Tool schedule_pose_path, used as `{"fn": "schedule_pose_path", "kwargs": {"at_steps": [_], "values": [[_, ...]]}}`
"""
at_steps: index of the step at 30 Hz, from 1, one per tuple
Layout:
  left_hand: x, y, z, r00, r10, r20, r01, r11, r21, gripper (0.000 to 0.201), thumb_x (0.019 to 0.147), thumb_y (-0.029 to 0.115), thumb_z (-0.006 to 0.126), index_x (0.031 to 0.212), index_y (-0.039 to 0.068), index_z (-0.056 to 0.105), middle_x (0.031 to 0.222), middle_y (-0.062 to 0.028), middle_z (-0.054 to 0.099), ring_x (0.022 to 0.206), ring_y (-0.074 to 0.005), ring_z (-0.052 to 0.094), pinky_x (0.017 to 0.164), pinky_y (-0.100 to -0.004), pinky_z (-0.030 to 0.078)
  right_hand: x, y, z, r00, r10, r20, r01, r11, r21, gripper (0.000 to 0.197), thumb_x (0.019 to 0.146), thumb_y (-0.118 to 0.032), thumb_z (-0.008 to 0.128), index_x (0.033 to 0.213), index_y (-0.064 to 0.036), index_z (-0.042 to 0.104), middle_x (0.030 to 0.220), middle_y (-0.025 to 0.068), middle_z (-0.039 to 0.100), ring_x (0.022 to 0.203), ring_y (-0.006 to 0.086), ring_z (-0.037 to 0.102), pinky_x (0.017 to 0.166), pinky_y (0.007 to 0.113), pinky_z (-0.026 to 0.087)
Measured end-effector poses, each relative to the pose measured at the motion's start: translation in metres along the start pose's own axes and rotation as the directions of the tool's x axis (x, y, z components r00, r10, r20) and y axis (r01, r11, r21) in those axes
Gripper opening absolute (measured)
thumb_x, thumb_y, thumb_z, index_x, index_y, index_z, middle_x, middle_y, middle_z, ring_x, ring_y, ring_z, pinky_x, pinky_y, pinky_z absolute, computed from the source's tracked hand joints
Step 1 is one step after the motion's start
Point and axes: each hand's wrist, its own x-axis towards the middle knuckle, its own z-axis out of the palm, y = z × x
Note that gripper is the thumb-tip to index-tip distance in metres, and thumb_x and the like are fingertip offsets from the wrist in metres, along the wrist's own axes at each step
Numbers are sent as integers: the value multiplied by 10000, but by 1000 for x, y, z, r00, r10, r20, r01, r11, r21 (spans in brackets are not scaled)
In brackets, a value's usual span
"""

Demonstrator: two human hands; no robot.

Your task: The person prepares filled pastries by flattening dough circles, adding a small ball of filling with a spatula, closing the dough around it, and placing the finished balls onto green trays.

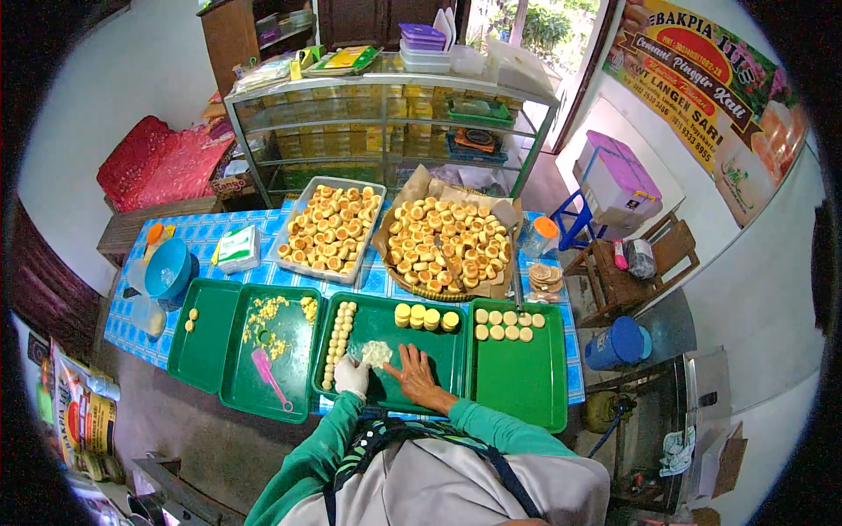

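1. Left hand, gloved, lower centre: fingers curled; contents cannot be told.
2. Right hand, lower centre: fingers spread, grasping nothing.
3. Dough, near frame centre: flattened on green tray.

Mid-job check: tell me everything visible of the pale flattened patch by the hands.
The pale patch is off-white, thin and roughly round, with a ragged edge; it looks like soft dough. It lies flat on the green tray, just beyond the gap between the gloved left hand and bare right hand, right of the column of pale balls. Contact by either hand is unclear.
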Motion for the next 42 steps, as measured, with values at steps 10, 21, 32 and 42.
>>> {"fn": "schedule_pose_path", "kwargs": {"at_steps": [10,21,32,42], "values": [[2,9,-3,997,-62,55,58,995,76,300,646,273,825,795,41,705,809,-209,699,821,-372,690,746,-440,543,-2,8,3,989,-52,-139,50,999,-20,598,773,48,532,1321,-188,577,1442,342,294,1321,533,278,1008,693,270],[-3,19,-1,999,-41,11,41,999,-6,185,717,201,696,782,30,666,795,-227,680,806,-411,675,724,-478,526,10,13,2,990,-47,-131,41,998,-55,723,742,61,547,1414,-198,474,1431,355,291,1298,520,295,974,662,296],[11,15,11,993,-116,25,118,934,-337,185,636,92,734,722,23,584,666,-149,632,615,-261,620,613,-395,493,6,9,-2,996,16,-91,-15,1000,4,692,743,57,549,1386,-195,519,1428,349,300,1220,488,354,926,631,327],[0,32,11,998,-5,-61,-1,996,-90,166,771,153,641,815,-6,664,787,-248,663,775,-394,663,702,-467,505,5,14,2,997,78,-22,-79,997,-16,600,802,3,499,1381,-151,531,1444,363,283,1299,511,302,1041,673,264]]}}
